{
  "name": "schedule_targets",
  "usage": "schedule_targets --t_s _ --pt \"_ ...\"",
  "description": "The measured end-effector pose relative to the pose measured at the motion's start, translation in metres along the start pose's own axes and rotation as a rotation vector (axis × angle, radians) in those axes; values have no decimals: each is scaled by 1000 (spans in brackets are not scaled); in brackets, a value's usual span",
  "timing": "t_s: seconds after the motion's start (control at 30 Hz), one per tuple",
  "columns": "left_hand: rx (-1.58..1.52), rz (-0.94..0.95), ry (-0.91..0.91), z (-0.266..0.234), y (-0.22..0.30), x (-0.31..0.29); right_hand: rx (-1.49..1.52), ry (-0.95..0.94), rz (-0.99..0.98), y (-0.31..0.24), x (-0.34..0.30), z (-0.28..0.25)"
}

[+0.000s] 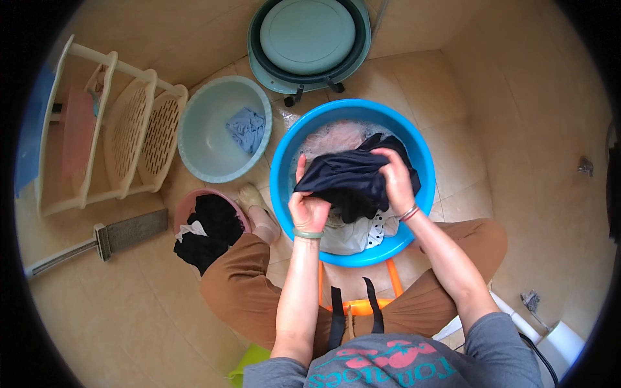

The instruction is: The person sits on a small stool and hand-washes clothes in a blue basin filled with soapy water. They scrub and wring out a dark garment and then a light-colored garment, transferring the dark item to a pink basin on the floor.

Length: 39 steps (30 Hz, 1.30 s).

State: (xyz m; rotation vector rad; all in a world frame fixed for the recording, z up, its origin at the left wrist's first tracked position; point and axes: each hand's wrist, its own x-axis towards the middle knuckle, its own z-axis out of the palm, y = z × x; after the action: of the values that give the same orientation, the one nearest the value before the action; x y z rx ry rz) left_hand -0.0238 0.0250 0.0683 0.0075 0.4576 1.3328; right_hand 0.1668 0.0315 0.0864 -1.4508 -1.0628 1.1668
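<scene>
Dark cloth (346,178) held up in two hands over the blue basin

I have the dark cloth between my hands, above the blue basin (279,184), over its suds and the other laundry. My left hand (309,210) is at the lower left of the cloth: one digit stands up along its left edge, and the others curl in against its lower corner, partly hidden. My right hand (396,180) bends its fingers over the upper right, closed on a gathered fold; I cannot see the fingertips beneath. Between my two holds the cloth lies in loose folds, with part drooping toward the basin.

It looks thin, soft and limp, with a slight sheen, so I judge it has no stiffness of its own and will sag wherever I leave it unsupported. If it is soaked, as the suds suggest, I expect more weight than its thinness implies, and a slick feel. It does not look fragile. A bunched fold should grip better than a single flat layer, and two holds set well apart, near opposite edges, should share the load best.

Around it in the basin lie a pale pink cloth (335,137) at the far side and a white cloth with dark dots (376,233) at the near side, below my hands.
</scene>
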Motion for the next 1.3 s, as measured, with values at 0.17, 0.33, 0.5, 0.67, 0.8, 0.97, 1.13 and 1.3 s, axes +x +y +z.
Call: schedule_targets --t_s 0.17,0.33,0.5,0.67,0.8,0.97,1.13,1.3 --pt "-76 -182 61 -12 -18 -13 -641 -531 -565 -31 -57 45" --pt "8 -381 95 -2 -24 -6 -781 -436 -784 -32 -87 59" --pt "361 -44 702 -4 -74 -19 -881 -201 -503 9 -22 40" --pt "624 -111 675 -13 -80 -27 -769 -92 -310 44 -22 29" --pt "500 -137 541 -48 -47 -14 -620 -274 -535 -5 -67 64" --pt "769 -7 707 2 -83 -28 -813 -163 -394 45 -19 30" --pt "676 -84 697 -10 -76 -24 -802 -90 -302 43 -28 37" --pt "585 -54 611 -37 -47 -5 -654 -257 -631 2 -65 63"
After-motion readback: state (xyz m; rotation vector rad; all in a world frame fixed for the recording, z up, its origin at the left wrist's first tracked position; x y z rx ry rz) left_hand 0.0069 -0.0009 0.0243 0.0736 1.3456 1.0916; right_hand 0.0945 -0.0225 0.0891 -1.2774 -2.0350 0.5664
